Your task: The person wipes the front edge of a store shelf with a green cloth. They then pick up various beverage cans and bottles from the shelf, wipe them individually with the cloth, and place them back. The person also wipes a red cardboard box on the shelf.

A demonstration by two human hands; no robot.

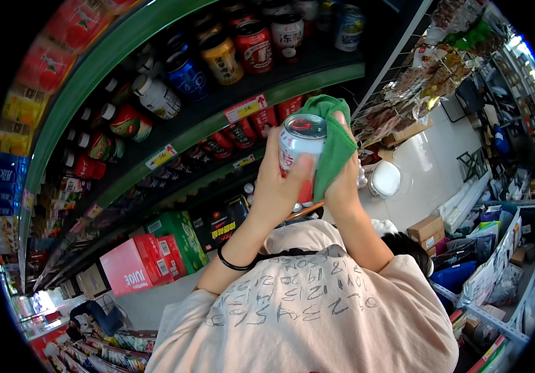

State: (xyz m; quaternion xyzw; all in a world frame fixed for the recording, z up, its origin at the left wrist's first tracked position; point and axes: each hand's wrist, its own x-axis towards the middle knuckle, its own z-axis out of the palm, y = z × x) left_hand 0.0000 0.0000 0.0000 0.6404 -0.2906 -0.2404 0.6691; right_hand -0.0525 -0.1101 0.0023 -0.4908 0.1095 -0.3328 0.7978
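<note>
A white and red drink can is held upright in front of my chest, its silver top and red pull tab facing me. My left hand is closed around the can's left side, the thumb across its front. A green cloth lies against the can's right side and rises above its rim. My right hand grips this cloth and presses it to the can; most of its fingers are hidden behind the cloth.
Before me a shelf with a green edge holds several cans, among them a gold can and a blue can. Bottles lie to their left. Red boxes stand low left. A wire rack with hanging packets and a white stool are at right.
</note>
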